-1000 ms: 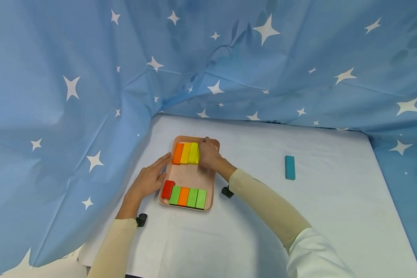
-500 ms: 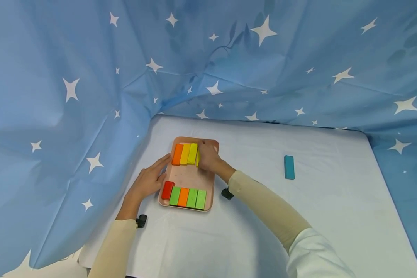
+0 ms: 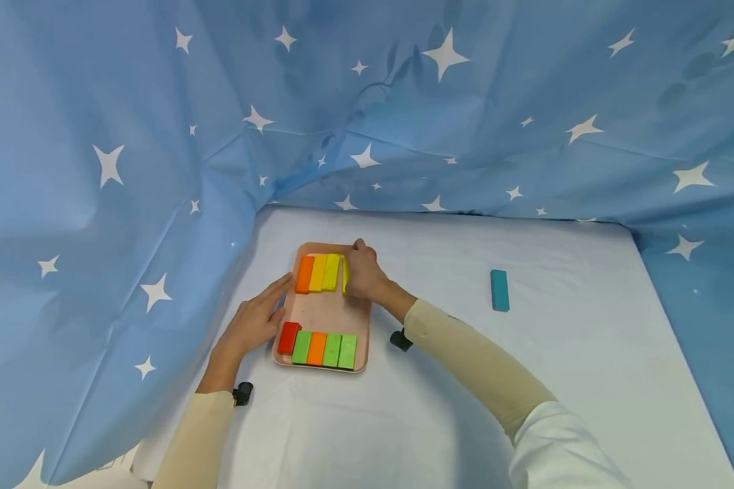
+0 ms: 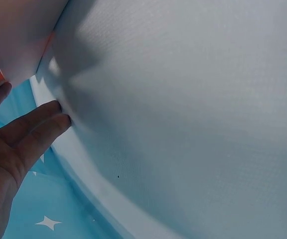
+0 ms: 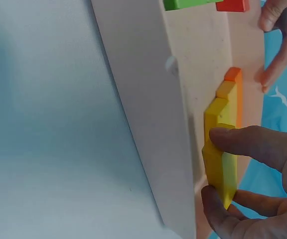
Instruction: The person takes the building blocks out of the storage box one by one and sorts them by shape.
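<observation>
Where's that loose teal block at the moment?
In the head view, the teal block lies on the white table, right of the pink tray and the person's right hand, apart from both.

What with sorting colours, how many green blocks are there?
3, in the tray's near row: one green block between the red block and an orange block, two rightmost. None seems hidden.
</observation>
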`<state>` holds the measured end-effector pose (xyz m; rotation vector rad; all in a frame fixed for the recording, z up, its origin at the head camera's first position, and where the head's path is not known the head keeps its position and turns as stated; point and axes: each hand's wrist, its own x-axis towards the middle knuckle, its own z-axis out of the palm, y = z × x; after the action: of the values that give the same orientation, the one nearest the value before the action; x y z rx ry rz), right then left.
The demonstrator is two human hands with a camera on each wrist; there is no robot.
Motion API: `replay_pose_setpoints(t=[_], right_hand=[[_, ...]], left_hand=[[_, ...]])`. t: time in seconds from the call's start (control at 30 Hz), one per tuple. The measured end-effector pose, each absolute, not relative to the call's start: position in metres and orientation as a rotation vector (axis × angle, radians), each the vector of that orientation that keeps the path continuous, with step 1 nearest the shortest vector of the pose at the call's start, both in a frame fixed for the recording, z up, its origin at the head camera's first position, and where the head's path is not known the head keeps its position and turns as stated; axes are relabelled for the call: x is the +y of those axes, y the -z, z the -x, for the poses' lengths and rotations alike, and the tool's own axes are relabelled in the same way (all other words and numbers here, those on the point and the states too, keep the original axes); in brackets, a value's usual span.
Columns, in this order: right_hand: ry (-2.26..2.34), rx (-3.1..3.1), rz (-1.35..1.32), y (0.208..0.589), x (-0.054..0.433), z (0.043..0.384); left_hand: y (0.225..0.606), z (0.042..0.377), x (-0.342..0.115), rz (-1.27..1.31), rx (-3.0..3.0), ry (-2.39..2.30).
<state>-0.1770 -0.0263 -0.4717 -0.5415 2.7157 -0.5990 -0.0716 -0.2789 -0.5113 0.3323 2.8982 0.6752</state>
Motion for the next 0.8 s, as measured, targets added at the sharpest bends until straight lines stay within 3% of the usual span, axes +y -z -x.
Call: replay_pose_setpoints(t=[0.5,0.8], right_hand=[[0.676,2.729,0.482,0.440,0.053,0.181],[0.649,2.750,0.321,0.451,0.124,0.183]], left_hand=[[0.516,0.069,-0.280,-0.290,2.901,-0.668],[0.512,0.062,-0.286,-0.254,2.887,-0.648]])
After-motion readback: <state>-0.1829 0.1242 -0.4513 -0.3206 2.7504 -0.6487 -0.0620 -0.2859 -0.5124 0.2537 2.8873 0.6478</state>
